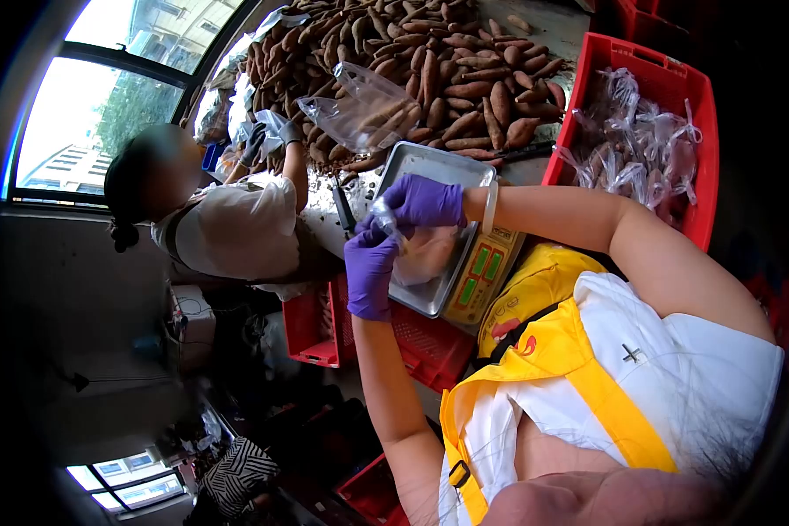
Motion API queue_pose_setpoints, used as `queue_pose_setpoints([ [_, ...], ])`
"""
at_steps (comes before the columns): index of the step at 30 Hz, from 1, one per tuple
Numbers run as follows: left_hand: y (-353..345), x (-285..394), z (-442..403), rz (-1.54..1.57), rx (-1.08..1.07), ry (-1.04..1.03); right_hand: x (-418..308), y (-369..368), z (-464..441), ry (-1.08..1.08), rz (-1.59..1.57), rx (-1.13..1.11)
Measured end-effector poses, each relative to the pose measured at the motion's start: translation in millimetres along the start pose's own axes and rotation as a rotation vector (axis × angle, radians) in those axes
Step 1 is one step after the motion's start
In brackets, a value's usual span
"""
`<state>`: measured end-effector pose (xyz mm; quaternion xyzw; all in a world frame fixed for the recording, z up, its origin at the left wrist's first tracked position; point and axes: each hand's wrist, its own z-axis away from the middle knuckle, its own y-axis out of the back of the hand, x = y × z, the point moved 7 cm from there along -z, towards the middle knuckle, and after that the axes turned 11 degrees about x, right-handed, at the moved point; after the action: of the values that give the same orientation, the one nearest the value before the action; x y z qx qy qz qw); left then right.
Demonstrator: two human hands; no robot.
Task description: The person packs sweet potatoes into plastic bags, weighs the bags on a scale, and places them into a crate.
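My left hand (372,273), in a purple glove, is closed on the gathered neck of a clear plastic bag (431,254). My right hand (425,202), also purple-gloved, pinches the same neck from the other side. The bag's filled lower part, with pinkish-brown contents, rests on the metal tray (416,156) of a weighing scale (475,279) with lit green displays. My fingers partly hide the bag's neck. A dark-handled tool (343,209) lies on the table beside the tray.
A large heap of sweet potatoes (464,79) covers the table, with an open plastic bag (359,110) lying on it. A red crate (710,140) holds several tied bags. Another red crate (429,346) stands below the scale. A co-worker (237,228) in dark gloves handles a bag.
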<state>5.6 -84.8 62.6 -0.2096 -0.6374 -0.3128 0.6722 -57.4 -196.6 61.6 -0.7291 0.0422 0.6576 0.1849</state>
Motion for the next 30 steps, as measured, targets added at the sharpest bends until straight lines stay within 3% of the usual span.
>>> queue_pose_setpoints([
  [1,14,-32,-14,-0.163,0.084,0.047,0,20,7,0.0,0.121,0.077],
  [2,46,-61,-26,-0.207,0.221,-0.004,37,35,7,0.005,0.142,-0.114],
  [3,81,-92,-29,-0.249,0.349,-0.06,71,51,14,-0.14,0.071,-0.177],
  [4,106,-108,-20,-0.501,0.498,-0.245,85,65,28,-0.164,0.28,-0.128],
  [5,99,-97,1,-0.87,0.547,-0.552,66,56,39,0.163,0.733,-0.185],
  [6,80,-82,19,-1.044,0.465,-0.607,68,44,41,0.319,0.876,-0.225],
  [7,101,-116,10,-0.909,0.509,-0.511,45,29,46,0.583,0.971,-0.255],
  [9,54,-49,34,0.108,0.419,0.073,62,27,27,0.753,0.882,-0.143],
  [11,18,-39,29,0.797,-0.077,-0.014,84,40,14,0.638,0.76,-0.085],
  [12,9,-33,32,0.892,-0.169,0.002,92,61,20,0.533,0.614,-0.009],
  [13,6,-36,34,0.781,-0.09,0.02,100,78,27,0.439,0.46,0.06],
  [15,4,-49,37,0.547,0.057,0.074,71,67,73,0.652,0.617,-0.011],
  [17,1,-57,39,0.405,0.087,0.089,69,36,106,0.66,0.699,-0.081],
  [19,-1,-57,43,0.309,0.107,0.097,63,17,99,0.056,0.178,-0.135],
  [21,-3,-53,40,0.232,0.115,0.097,63,7,61,0.148,-0.3,-0.044],
  [22,-9,-46,36,0.204,0.098,0.08,48,8,56,-0.027,-0.279,-0.009],
  [23,-14,-42,34,0.182,0.087,0.063,60,12,34,0.016,-0.061,0.066],
  [25,-27,-27,28,0.148,0.037,0.022,74,7,6,0.04,-0.084,0.194],
  [27,-36,-15,23,0.117,-0.009,-0.027,36,-4,6,0.339,0.001,0.199],
  [30,-18,-33,5,-0.083,0.005,-0.101,58,-2,2,0.194,-0.164,0.165],
])
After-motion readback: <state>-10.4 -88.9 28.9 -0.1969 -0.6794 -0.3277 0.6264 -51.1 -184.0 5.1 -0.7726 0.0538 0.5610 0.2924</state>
